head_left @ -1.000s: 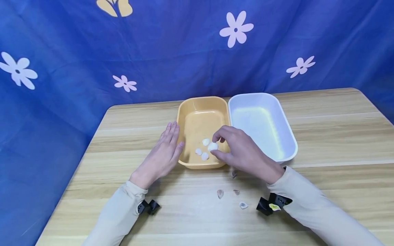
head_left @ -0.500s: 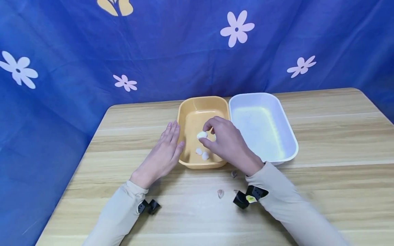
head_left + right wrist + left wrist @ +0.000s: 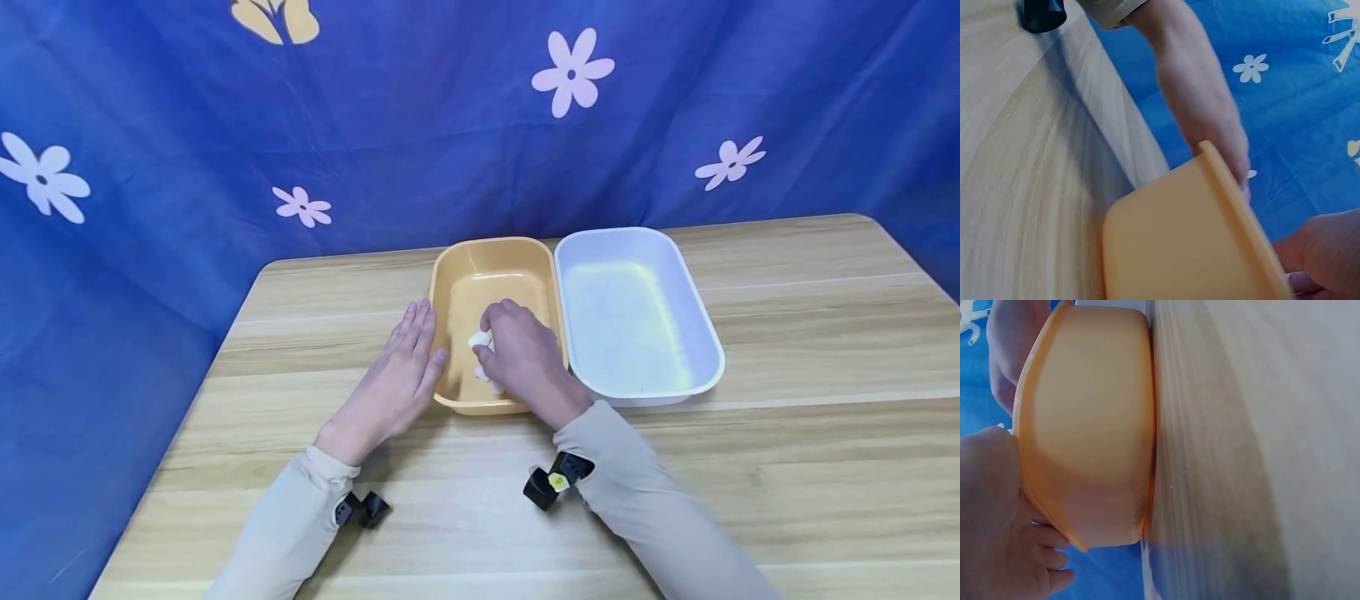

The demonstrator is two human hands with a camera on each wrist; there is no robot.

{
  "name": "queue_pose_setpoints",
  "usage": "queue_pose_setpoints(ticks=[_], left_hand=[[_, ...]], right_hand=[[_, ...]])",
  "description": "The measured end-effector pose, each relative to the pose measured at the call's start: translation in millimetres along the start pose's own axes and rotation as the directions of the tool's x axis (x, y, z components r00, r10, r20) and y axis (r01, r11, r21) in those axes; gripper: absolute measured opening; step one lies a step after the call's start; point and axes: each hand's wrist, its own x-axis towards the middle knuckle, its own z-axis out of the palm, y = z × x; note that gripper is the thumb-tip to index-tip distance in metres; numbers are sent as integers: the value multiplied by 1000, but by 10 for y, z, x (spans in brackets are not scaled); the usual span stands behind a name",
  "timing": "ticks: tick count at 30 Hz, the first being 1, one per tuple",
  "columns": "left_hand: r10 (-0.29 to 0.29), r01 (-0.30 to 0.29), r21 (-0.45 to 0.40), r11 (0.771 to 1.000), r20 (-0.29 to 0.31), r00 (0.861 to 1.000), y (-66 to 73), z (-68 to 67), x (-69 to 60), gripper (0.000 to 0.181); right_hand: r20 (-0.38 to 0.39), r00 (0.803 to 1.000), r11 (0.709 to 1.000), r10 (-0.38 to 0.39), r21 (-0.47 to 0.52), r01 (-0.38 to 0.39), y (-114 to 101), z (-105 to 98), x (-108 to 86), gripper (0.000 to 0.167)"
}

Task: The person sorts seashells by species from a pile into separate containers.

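An orange plastic tub (image 3: 491, 287) stands mid-table. Inside it, my right hand (image 3: 525, 354) pinches a small white piece (image 3: 478, 339), shell-like in look, between thumb and forefinger. Just below, close to the thumb, lie more white pieces (image 3: 482, 373), partly covered by the hand. Along the tub's left side my left hand (image 3: 397, 375) rests with straight fingers against the rim. In the left wrist view that left hand (image 3: 997, 512) touches the tub's rim. The right wrist view shows the right hand (image 3: 1329, 256) reaching over the rim, its fingertips hidden.
A white tub (image 3: 637, 325) stands directly right of the orange one. Both stand on a wood-grain table (image 3: 817, 333). Behind the table hangs a blue cloth (image 3: 420, 125) with flowers. Beneath the right wrist, the small shell-like pieces on the table are almost wholly hidden.
My right hand has moved left and slightly down within the orange tub, carrying the pinched white piece. Its forearm now covers the pieces on the table. The left hand stays in place.
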Motion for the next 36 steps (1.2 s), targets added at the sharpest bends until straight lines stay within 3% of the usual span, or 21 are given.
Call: queue_pose_setpoints(ticks=[5,13,24,36], left_hand=[[4,-4,0,1000,-9,1000,-9,3,9,62],[-2,2,2,1000,-4,1000,-4,6,5,62],[-12,12,-7,1000,-3,1000,-13,-5,2,62],[-7,6,-22,1000,-9,1000,3,21,-3,62]], right_hand=[[47,999,999,20,-45,-17,-20,66,66,26],[36,998,988,-42,-149,47,-57,179,101,25],[35,998,987,-43,-152,48,-129,303,159,23],[94,995,964,-18,-262,42,-189,394,184,33]])
